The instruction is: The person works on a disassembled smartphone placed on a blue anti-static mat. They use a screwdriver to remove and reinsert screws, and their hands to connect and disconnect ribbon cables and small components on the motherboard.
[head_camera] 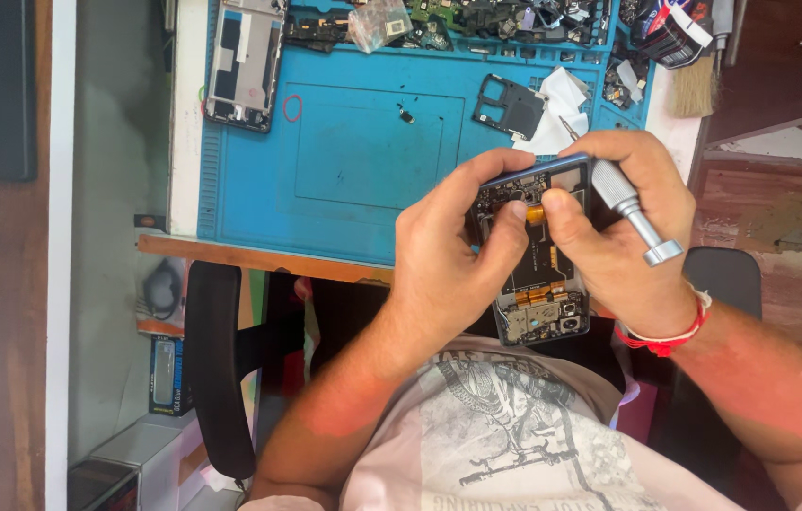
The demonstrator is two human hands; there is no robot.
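An opened smartphone (541, 284) with its back cover off shows a dark circuit board, an orange flex cable and a black battery area. My left hand (448, 255) grips its left edge, thumb pressing near the orange cable. My right hand (628, 227) holds the phone's right side and also carries a silver precision screwdriver (623, 203), whose tip points up toward the mat. Both thumbs meet over the phone's upper board. The phone is held above my lap, just off the table's front edge.
A blue repair mat (363, 161) covers the table. On it lie a stripped phone frame (245, 61), a black inner cover (510, 104), white tissue (562, 109), a small dark part (406, 115), a brush (696, 85) and several loose parts along the back. A black chair arm (216, 360) is at left.
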